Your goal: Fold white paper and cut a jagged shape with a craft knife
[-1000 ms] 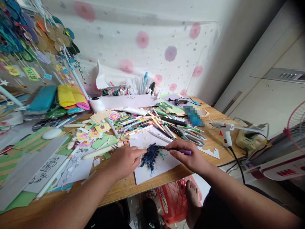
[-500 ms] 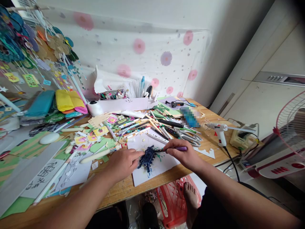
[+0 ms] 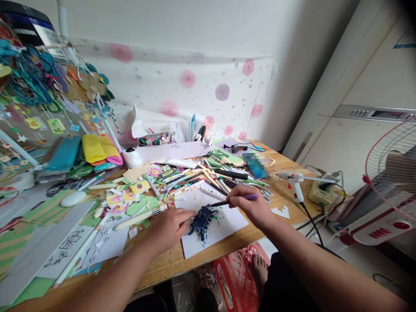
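A dark blue, painted-looking piece [image 3: 202, 220] with ragged edges lies on a white paper sheet [image 3: 232, 223] near the table's front edge. My right hand [image 3: 245, 203] pinches a brush [image 3: 251, 197] with a purple end, its dark tip pointing left just above the blue piece. At the left side of that piece is my left hand [image 3: 173, 225], index finger stretched out to its edge and the other fingers curled. Green and blue smears mark the paper around it.
Behind the sheet lie piled pens and paper strips [image 3: 195, 175]. Scissors handles and a phone [image 3: 256, 167] are back right. A white glue gun [image 3: 295, 184] stands at the right, with its cable trailing off the edge. Green paper and a ruler-like strip [image 3: 48, 251] cover the left.
The view has shifted a little. My right hand has lifted the brush tip slightly from the blue piece's right side to above its top edge. My left hand stays beside the piece.
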A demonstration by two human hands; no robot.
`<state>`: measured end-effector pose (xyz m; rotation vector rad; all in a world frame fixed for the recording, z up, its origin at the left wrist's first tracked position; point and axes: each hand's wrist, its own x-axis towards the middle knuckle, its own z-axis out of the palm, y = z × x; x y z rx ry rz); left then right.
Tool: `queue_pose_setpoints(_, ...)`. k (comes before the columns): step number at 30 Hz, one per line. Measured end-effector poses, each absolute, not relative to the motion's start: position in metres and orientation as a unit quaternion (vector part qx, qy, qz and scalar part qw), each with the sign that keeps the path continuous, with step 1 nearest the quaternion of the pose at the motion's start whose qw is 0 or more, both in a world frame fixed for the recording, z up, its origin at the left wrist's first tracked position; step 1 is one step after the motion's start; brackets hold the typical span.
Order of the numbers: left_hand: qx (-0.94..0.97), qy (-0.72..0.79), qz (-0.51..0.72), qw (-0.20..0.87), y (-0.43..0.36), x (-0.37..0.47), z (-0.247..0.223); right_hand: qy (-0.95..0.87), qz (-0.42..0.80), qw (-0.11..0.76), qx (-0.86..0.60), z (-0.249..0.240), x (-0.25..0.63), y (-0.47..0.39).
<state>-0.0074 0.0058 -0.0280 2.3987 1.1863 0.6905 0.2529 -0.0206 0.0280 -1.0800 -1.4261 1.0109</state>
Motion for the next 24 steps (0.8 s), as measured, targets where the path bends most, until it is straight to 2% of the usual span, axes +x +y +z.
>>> queue_pose_setpoints(4, 0.789, 0.448, 0.342, 0.243, 0.000, -0.008, -0.021, -0.511, 0.454, 0.619, -0.387, 0.038, 0.255, -0.033)
queue_pose_setpoints(9, 0.714, 0.421, 0.433, 0.355, -0.035, 0.009, 0.005, -0.453, 0.513, 0.665, -0.301, 0.044, 0.248, -0.057)
queue_pose_setpoints(16, 0.650, 0.419, 0.504, 0.384, -0.080, 0.023, 0.037, -0.423, 0.572, 0.668, -0.218, 0.050, 0.240, -0.068)
queue_pose_setpoints(24, 0.661, 0.434, 0.499, 0.354, -0.099, 0.025, 0.046, -0.467, 0.561, 0.650, -0.210, 0.051, 0.240, -0.077)
